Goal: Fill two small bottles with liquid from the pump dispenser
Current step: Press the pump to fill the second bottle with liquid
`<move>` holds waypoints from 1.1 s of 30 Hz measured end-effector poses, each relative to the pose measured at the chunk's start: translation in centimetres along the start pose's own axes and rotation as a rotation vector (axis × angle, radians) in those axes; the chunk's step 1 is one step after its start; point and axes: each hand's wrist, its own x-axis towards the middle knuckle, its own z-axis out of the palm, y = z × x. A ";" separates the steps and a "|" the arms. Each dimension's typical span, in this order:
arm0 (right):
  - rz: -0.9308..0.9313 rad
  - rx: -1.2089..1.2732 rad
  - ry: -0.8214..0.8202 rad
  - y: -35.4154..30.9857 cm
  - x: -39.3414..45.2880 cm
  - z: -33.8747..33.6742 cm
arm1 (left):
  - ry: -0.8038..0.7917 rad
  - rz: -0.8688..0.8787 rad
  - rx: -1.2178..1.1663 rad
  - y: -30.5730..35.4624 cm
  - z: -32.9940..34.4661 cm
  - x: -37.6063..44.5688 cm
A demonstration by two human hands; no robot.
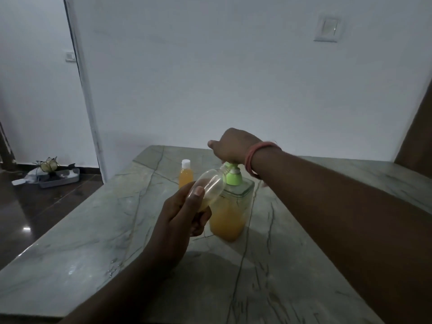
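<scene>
A clear square pump dispenser [230,217] with orange liquid and a green pump head [232,175] stands on the marble table [93,230]. My right hand [230,146] presses down on top of the pump head. My left hand [181,213] grips a small clear bottle [210,187], tilted, with its open neck at the pump's spout; a little orange liquid lies inside it. A second small bottle [185,175], full of orange liquid and closed with a white cap, stands upright behind and to the left of the dispenser.
A white wall runs along the table's far edge. On the dark floor at the left lies a grey tray [58,178] with a decorative object. A brown wooden panel [418,139] stands at the far right.
</scene>
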 end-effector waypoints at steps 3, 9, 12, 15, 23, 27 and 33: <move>0.015 0.049 0.026 0.4 0.5 0.4 | 0.013 0.019 0.011 -0.3 0.0 0.2; 0.015 -0.035 -0.019 0.5 0.7 0.5 | 0.018 0.027 0.031 -0.1 0.0 0.0; 0.003 0.026 0.008 0.7 1.3 0.6 | 0.012 0.048 0.029 -0.4 0.1 0.2; 0.035 0.033 0.007 1.2 1.2 1.3 | 0.025 0.063 0.042 -0.5 -0.2 0.2; -0.009 0.050 0.025 1.1 1.7 0.9 | 0.027 0.049 0.072 -0.5 -0.1 0.2; 0.024 0.044 0.042 1.5 1.2 1.3 | 0.026 0.054 0.072 -0.5 -0.1 0.1; -0.022 0.045 0.074 1.0 1.4 1.0 | 0.017 0.045 0.049 -0.4 0.0 0.0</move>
